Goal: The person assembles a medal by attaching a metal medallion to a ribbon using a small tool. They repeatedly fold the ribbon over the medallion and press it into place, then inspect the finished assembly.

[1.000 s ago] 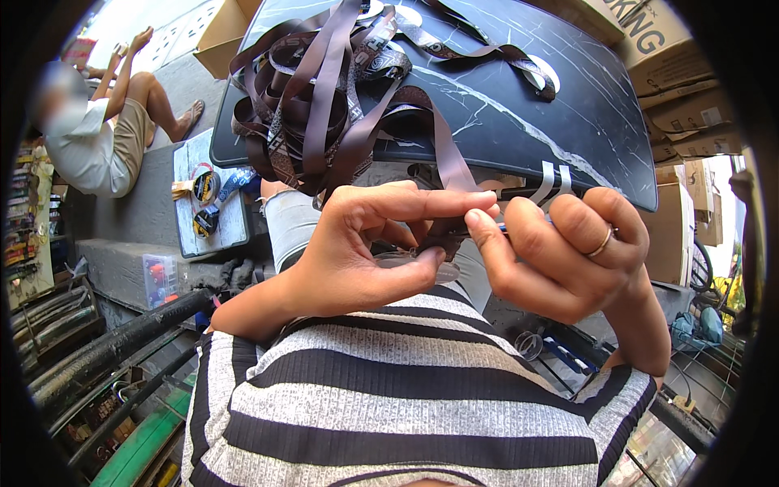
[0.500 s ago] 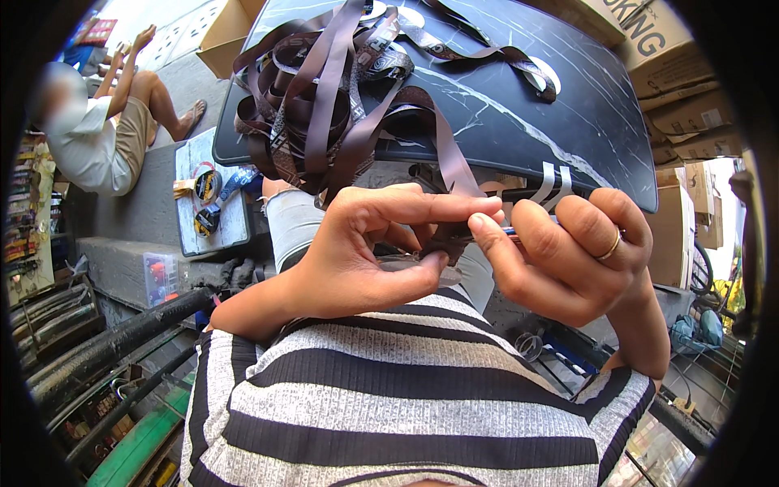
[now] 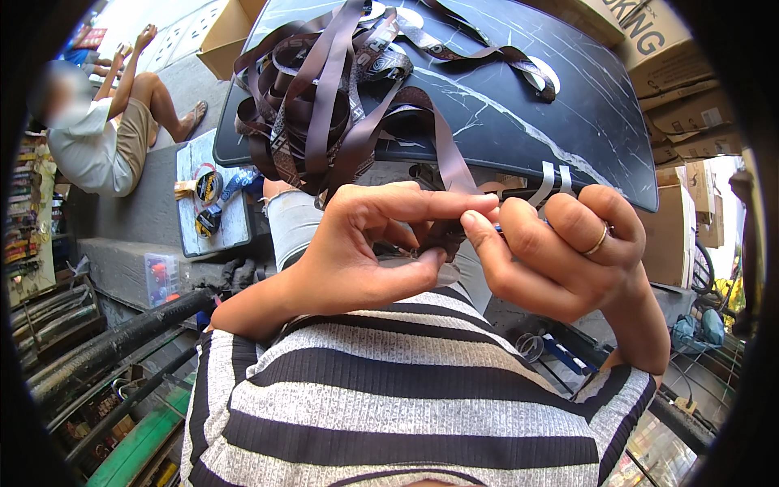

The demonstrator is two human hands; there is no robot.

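A brown strap (image 3: 451, 154) runs down from the tangled heap of printed brown straps (image 3: 320, 105) on the black marbled table (image 3: 487, 109). Its end is in my left hand (image 3: 357, 252), gripped between thumb and fingers, with the index finger stretched out to the right. Close against that fingertip, my right hand (image 3: 568, 256) is closed in a pinch, the other fingers curled. A sliver of something thin and bluish shows between its fingers, too small to name. White tape strips (image 3: 544, 183) hang from the table's near edge, just beyond my right hand.
Tape rolls (image 3: 208, 187) lie on a small whitish stand (image 3: 188, 154) at the left. A seated person (image 3: 97, 138) is at the far left. Cardboard boxes (image 3: 669, 73) are stacked at the right. Metal bars (image 3: 122, 333) run along the lower left.
My right hand has shifted slightly left, closer to the left fingertip, and less of the thin bluish thing shows. My left hand and the strap have hardly moved.
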